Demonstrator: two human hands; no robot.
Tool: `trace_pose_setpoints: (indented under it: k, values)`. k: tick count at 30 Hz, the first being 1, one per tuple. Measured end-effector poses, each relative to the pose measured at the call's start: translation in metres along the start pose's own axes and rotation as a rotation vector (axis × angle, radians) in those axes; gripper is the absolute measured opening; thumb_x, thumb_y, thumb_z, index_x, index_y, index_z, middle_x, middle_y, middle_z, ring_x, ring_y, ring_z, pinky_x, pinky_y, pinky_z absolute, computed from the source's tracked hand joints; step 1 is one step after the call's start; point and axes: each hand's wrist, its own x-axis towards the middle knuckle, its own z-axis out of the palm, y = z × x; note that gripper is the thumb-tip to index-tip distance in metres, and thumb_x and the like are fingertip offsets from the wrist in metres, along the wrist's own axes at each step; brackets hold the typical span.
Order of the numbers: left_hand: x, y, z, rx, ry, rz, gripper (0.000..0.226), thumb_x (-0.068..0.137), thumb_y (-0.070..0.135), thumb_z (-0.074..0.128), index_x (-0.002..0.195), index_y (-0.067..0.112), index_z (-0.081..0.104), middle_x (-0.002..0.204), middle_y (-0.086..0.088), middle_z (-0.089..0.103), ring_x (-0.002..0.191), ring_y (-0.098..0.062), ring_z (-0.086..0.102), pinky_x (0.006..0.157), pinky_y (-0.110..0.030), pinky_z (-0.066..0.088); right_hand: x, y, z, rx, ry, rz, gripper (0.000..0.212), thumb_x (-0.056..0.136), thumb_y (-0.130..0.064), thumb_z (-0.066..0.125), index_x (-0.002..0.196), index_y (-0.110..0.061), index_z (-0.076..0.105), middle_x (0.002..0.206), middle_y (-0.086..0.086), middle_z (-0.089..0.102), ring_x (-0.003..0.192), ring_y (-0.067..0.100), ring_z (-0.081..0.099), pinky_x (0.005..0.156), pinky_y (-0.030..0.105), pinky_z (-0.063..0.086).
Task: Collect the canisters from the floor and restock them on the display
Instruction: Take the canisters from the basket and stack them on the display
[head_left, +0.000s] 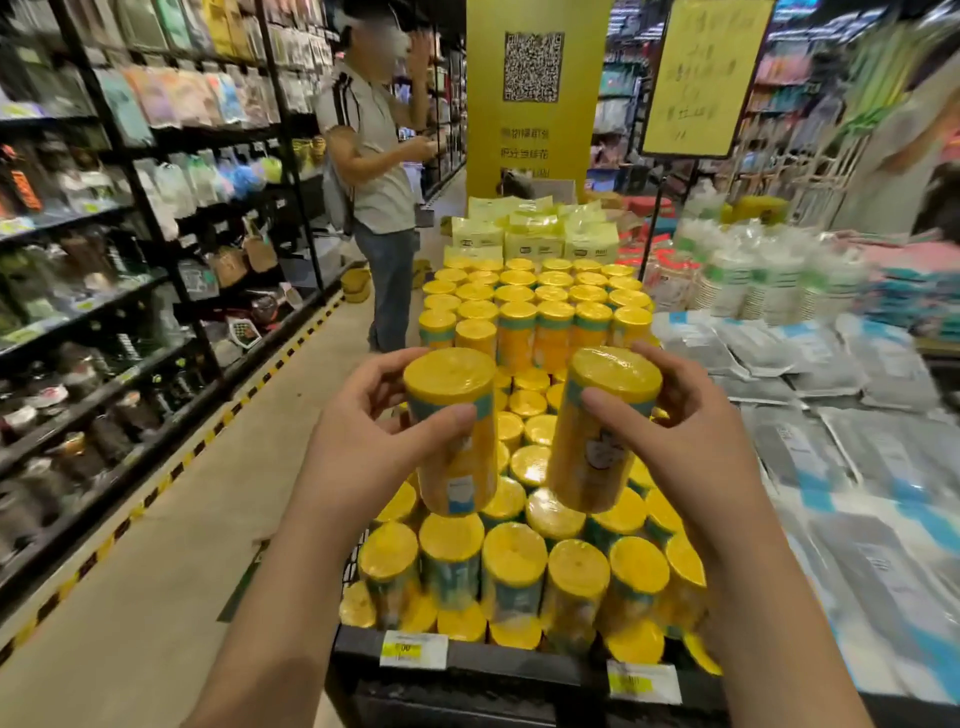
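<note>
So both hands are loaded: the left hand (363, 441) is wrapped around one yellow-lidded canister (452, 431), thumb across the front and fingers curled behind, and the right hand (680, 441) has the same sort of closed hold on a second canister (602, 431). Both are carried upright-ish, tilted a little toward each other, held in the air above the display (457, 662), not touching the stock underneath. Below them, around 6 o'clock, the near rows of matching canisters sit packed lid to lid, and up at 12 o'clock there's a taller stacked block of the same ones. Between the two there's a lower dip in the pile, which looks like the obvious spot to drop these. Progress-wise I'd say the picking-up part is done for this pair and only the placing is left. The floor strip at 9 o'clock shows no loose canisters, but whether more are lying out of frame I can't tell. A shopper (374, 171) stands at 11 o'clock, well clear.
</note>
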Motion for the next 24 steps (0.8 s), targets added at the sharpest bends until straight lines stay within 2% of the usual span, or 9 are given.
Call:
trace_pose_setpoints:
  k: [6, 12, 15, 17, 20, 22, 24]
  values:
    - [0.060, -0.016, 0.066, 0.048, -0.032, -0.002, 0.069, 0.063, 0.050, 0.089, 0.127, 0.041, 0.062, 0.124, 0.019, 0.067, 0.118, -0.001, 0.060, 0.098, -0.038, 0.055, 0.063, 0.028, -0.038, -0.051, -0.056, -0.013, 0.076, 0.062, -0.056, 0.087, 0.131, -0.046, 0.058, 0.127, -0.021, 0.065, 0.119, -0.001, 0.059, 0.091, 0.030, 0.054]
    - [0.104, -0.035, 0.109, 0.136, -0.032, 0.015, 0.076, 0.062, 0.052, 0.085, 0.132, 0.039, 0.059, 0.128, 0.020, 0.063, 0.118, -0.001, 0.060, 0.088, -0.027, 0.058, 0.121, 0.057, -0.051, -0.065, -0.115, -0.030, 0.074, 0.067, -0.052, 0.088, 0.134, -0.045, 0.056, 0.125, -0.027, 0.062, 0.114, -0.011, 0.056, 0.080, 0.014, 0.046]
    - [0.120, -0.044, 0.118, 0.183, -0.029, 0.008, 0.077, 0.063, 0.053, 0.082, 0.134, 0.038, 0.058, 0.125, 0.024, 0.062, 0.113, 0.006, 0.060, 0.081, -0.015, 0.056, 0.137, 0.069, -0.048, -0.061, -0.135, -0.025, 0.076, 0.067, -0.050, 0.088, 0.135, -0.044, 0.055, 0.126, -0.028, 0.060, 0.116, -0.009, 0.055, 0.085, 0.018, 0.048]
    - [0.131, -0.050, 0.121, 0.236, -0.043, -0.006, 0.077, 0.067, 0.050, 0.083, 0.138, 0.039, 0.054, 0.126, 0.027, 0.058, 0.112, 0.009, 0.059, 0.082, -0.014, 0.055, 0.146, 0.075, -0.044, -0.065, -0.135, -0.021, 0.077, 0.067, -0.051, 0.089, 0.135, -0.043, 0.055, 0.127, -0.027, 0.061, 0.118, -0.006, 0.056, 0.091, 0.026, 0.052]
    - [0.152, -0.062, 0.122, 0.341, -0.076, -0.025, 0.076, 0.077, 0.044, 0.084, 0.143, 0.043, 0.047, 0.138, 0.018, 0.051, 0.122, -0.003, 0.054, 0.093, -0.026, 0.053, 0.158, 0.082, -0.035, -0.081, -0.140, -0.013, 0.078, 0.066, -0.052, 0.089, 0.136, -0.043, 0.055, 0.129, -0.027, 0.059, 0.120, -0.004, 0.055, 0.096, 0.030, 0.053]
    - [0.167, -0.071, 0.124, 0.419, -0.093, -0.021, 0.073, 0.076, 0.047, 0.083, 0.141, 0.040, 0.049, 0.137, 0.014, 0.049, 0.123, -0.008, 0.053, 0.098, -0.035, 0.052, 0.165, 0.086, -0.029, -0.094, -0.144, -0.008, 0.080, 0.065, -0.054, 0.088, 0.136, -0.043, 0.054, 0.130, -0.026, 0.059, 0.120, -0.004, 0.055, 0.095, 0.029, 0.053]
    - [0.185, -0.079, 0.126, 0.491, -0.098, 0.003, 0.073, 0.073, 0.050, 0.083, 0.137, 0.036, 0.052, 0.132, 0.014, 0.050, 0.120, -0.008, 0.053, 0.097, -0.035, 0.051, 0.171, 0.089, -0.023, -0.111, -0.145, -0.009, 0.080, 0.065, -0.053, 0.089, 0.136, -0.042, 0.054, 0.130, -0.025, 0.059, 0.119, -0.004, 0.055, 0.094, 0.027, 0.052]
